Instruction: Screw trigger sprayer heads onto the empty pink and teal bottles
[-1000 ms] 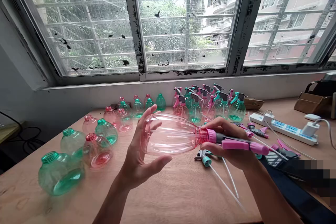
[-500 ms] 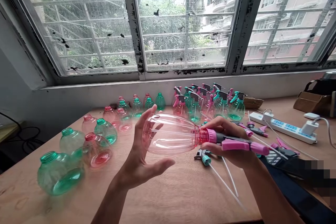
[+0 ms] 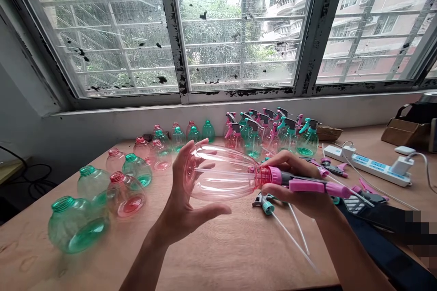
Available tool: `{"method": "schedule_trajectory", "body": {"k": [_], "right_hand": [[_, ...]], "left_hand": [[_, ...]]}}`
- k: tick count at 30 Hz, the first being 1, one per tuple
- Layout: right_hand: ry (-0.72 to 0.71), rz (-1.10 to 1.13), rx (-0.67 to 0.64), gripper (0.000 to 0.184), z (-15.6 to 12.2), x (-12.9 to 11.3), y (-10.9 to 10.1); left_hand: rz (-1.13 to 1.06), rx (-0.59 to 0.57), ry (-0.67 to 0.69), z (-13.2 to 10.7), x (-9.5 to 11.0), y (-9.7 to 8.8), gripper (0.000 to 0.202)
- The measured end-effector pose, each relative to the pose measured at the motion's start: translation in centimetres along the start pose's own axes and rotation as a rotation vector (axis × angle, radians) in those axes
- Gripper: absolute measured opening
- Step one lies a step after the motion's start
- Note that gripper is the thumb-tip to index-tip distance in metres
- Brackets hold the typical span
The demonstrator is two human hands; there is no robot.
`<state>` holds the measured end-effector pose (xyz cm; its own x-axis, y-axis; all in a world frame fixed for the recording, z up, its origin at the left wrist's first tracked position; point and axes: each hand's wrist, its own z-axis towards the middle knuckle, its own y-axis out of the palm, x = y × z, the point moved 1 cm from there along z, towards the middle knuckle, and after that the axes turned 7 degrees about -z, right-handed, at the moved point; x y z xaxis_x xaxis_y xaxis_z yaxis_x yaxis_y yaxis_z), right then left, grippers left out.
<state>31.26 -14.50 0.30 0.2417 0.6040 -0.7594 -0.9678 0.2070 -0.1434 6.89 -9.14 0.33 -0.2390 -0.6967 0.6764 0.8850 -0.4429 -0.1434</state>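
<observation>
A clear pink spray bottle lies sideways in the air between my hands, its base to the left. At its neck sits a pink and black trigger sprayer, with a white tube running inside the bottle. My right hand is closed around the sprayer near its pink collar. My left hand is cupped about the base, its fingers spread behind the bottle and seen partly through it. The left thumb stretches out below the bottle, clear of its side. Whether the left palm presses on the base I cannot tell.
Pink and green bottles without heads stand along the table's left. Several bottles with sprayers are grouped by the wall. Loose sprayers with tubes lie right of centre. A white power strip is at the right, with cables.
My left hand has shifted slightly, its fingers curling a little further behind the bottle and its thumb reaching further right. The right hand has hardly moved.
</observation>
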Motion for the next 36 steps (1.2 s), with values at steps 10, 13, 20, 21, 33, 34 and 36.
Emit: {"method": "schedule_trajectory", "body": {"k": [10,13,20,21,33,34,36], "right_hand": [[0.011,0.148,-0.020,0.025,0.11,0.34,-0.21],[0.005,0.165,-0.035,0.024,0.21,0.20,-0.31],[0.015,0.112,-0.047,0.023,0.25,0.55,-0.43],[0.014,0.125,-0.054,0.023,0.27,0.64,-0.45],[0.004,0.091,-0.041,0.027,0.16,0.35,-0.57],[-0.001,0.100,-0.045,0.027,0.19,0.38,-0.62],[-0.005,0.122,-0.048,0.028,0.24,0.47,-0.71]], "left_hand": [[0.050,-0.010,0.006,0.09,0.05,-0.02,0.110],[0.063,-0.038,0.020,0.00,-0.32,-0.03,0.116],[0.068,-0.050,-0.068,-0.05,0.33,0.10,0.079],[0.078,-0.050,-0.061,-0.05,0.34,0.09,0.081],[0.050,0.002,-0.031,0.00,0.18,0.23,0.111],[0.056,0.001,-0.051,0.00,0.24,0.27,0.108],[0.079,-0.008,-0.064,-0.03,0.20,0.30,0.107]]}}
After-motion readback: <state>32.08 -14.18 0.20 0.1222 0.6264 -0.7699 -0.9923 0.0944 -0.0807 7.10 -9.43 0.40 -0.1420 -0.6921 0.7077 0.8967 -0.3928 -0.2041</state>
